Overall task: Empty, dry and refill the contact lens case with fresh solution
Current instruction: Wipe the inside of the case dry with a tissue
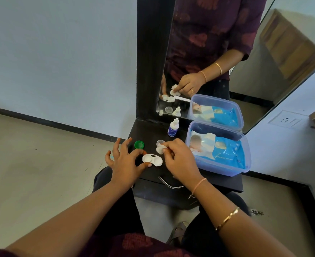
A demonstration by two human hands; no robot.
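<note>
The white contact lens case (151,160) lies open on the black shelf (218,179), both wells facing up. My left hand (125,162) steadies it, thumb and forefinger touching its left and front edges. Just right of the case, my right hand (179,156) pinches a small wad of white tissue (160,149) held a little above and behind the case. A green cap (139,144) sits on the shelf behind my left fingers. A clear cap (160,143) lies behind the tissue. The white solution bottle (173,127) with a blue label stands upright near the mirror.
A clear plastic box (245,145) holding a blue pack of wet wipes fills the right part of the shelf. A mirror (218,52) in a black frame rises behind the shelf. A drawer handle (168,184) curves below the front edge.
</note>
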